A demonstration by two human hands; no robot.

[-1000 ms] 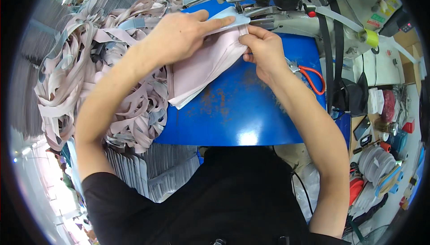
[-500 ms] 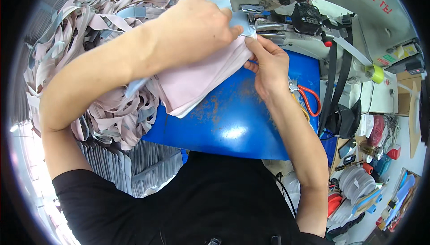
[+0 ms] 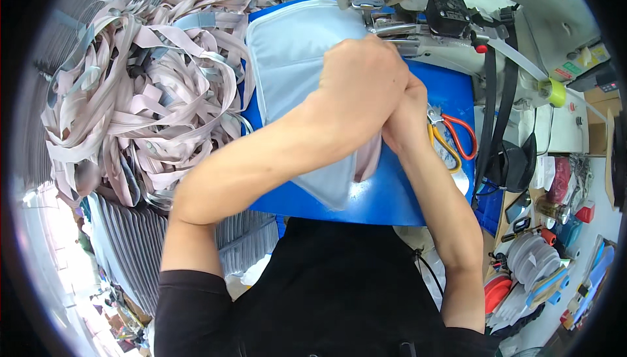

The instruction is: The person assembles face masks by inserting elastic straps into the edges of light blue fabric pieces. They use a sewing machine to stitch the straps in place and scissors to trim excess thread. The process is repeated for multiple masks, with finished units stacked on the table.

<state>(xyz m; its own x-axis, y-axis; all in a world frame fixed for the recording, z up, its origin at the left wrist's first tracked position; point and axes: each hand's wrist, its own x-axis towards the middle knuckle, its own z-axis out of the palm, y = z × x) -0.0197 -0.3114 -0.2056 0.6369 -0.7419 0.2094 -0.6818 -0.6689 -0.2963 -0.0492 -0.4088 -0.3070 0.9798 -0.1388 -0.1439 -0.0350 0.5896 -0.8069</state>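
A light blue fabric piece with a bound edge and rounded corners lies spread over the blue work surface, beside the sewing machine. A pink fabric layer shows at its lower right. My left hand reaches across the fabric with its fingers curled closed; what they hold is hidden. Right against it is my right hand, by the fabric's right edge, its fingers mostly covered by the left hand. Red and yellow-handled scissors or nippers lie to the right of my right wrist.
A big tangled heap of pink and grey fabric strips lies on the left. Below it stand stacked grey panels. The blue table bears the fabric. Black belts hang at the machine's right; tools and white spools crowd the far right.
The fabric has turned from its folded pink side to a spread light blue side. My left hand has moved right and down, and now overlaps my right hand.
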